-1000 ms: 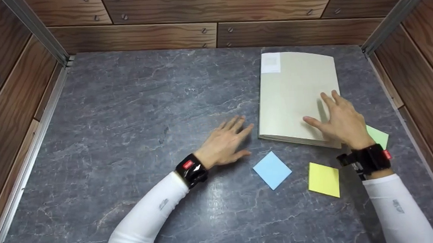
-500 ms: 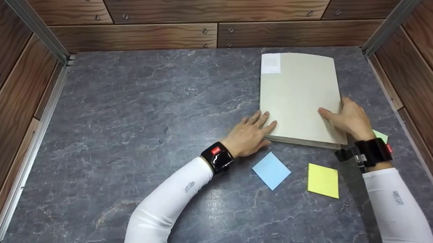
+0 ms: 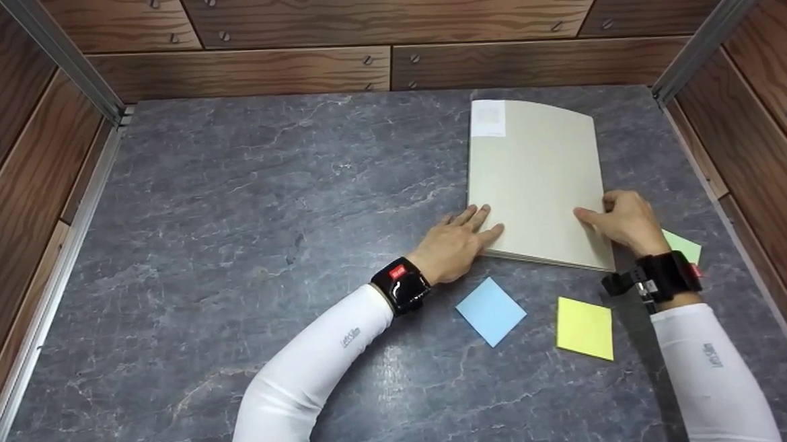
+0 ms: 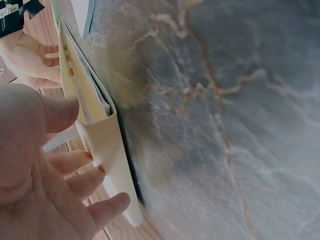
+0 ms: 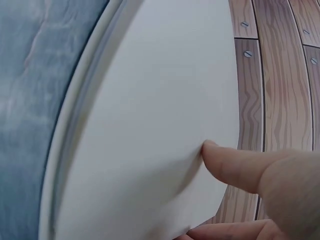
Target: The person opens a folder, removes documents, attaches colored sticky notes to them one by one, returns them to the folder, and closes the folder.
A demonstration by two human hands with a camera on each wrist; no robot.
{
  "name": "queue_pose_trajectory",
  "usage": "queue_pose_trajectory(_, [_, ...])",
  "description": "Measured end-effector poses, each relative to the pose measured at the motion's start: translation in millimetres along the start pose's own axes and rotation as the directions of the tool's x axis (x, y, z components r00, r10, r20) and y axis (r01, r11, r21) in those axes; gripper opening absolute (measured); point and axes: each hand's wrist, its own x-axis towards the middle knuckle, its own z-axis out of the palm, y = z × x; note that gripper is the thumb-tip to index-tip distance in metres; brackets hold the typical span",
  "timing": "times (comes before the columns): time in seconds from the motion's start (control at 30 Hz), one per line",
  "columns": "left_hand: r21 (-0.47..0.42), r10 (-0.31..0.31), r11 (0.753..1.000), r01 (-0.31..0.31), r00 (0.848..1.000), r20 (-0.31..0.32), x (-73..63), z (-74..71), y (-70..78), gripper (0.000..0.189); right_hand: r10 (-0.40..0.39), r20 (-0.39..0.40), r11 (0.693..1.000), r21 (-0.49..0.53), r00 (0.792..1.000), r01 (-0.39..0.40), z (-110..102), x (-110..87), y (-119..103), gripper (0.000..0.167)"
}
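A cream folder (image 3: 532, 173) with a white label (image 3: 488, 118) in its upper left corner lies closed on the dark marbled table. My left hand (image 3: 454, 245) rests on its lower left spine edge, fingers extended. In the left wrist view those fingers touch the spine of the folder (image 4: 107, 145), and papers show inside its end. At the right edge my right hand (image 3: 626, 219) pinches the folder, thumb on the cover and fingers at the edge. The right wrist view shows the thumb against the cover (image 5: 160, 90); the other fingers are partly hidden.
A blue sticky note pad (image 3: 491, 311) lies below the folder, turned like a diamond. Right of it is a yellow pad (image 3: 584, 329). A green one (image 3: 683, 246) is partly hidden behind the right wrist. Wood-patterned walls (image 3: 291, 71) enclose the table.
My left hand has moved right onto the folder's spine edge. The right hand has come from above the cover to the right edge and grips it there; the cover's loose corner has come down.
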Motion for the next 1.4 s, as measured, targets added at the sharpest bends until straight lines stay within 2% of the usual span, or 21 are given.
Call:
queue_pose_trajectory(0.3, [0.001,-0.003,1.000,0.003,1.000,0.014,0.6,2.1,-4.7,0.074,-0.030,-0.052,0.999,-0.027,0.998,0.029,7,1.9,-2,0.074])
queue_pose_trajectory(0.4, [-0.012,-0.007,1.000,0.007,1.000,0.013,-1.1,2.8,-7.0,0.073,-0.056,-0.080,0.998,-0.024,0.995,0.055,11,3.7,-5,0.056])
queue_pose_trajectory(0.47, [-0.022,-0.010,1.000,0.010,1.000,0.007,-4.0,3.0,-9.1,0.072,-0.076,-0.092,0.997,-0.019,0.993,0.074,13,4.9,-7,0.049])
queue_pose_trajectory(0.77, [-0.068,-0.031,0.997,0.028,0.999,-0.035,-22.1,3.8,-21.0,0.070,-0.105,-0.070,0.994,0.005,0.992,0.106,21,7.4,-21,0.054])
queue_pose_trajectory(1.1, [-0.063,-0.014,0.998,0.007,0.994,-0.106,-43.1,13.6,-38.3,0.063,-0.107,-0.056,0.994,0.019,0.993,0.108,32,6.8,-41,0.046])
queue_pose_trajectory(1.3, [-0.094,-0.029,0.996,0.014,0.987,-0.160,-59.2,18.2,-49.4,0.057,-0.119,-0.021,0.993,0.024,0.993,0.120,36,5.5,-53,0.047])
queue_pose_trajectory(1.4, [-0.102,-0.033,0.995,0.016,0.985,-0.172,-68.2,19.3,-53.2,0.056,-0.101,0.008,0.995,0.027,0.995,0.101,38,4.2,-60,0.047])
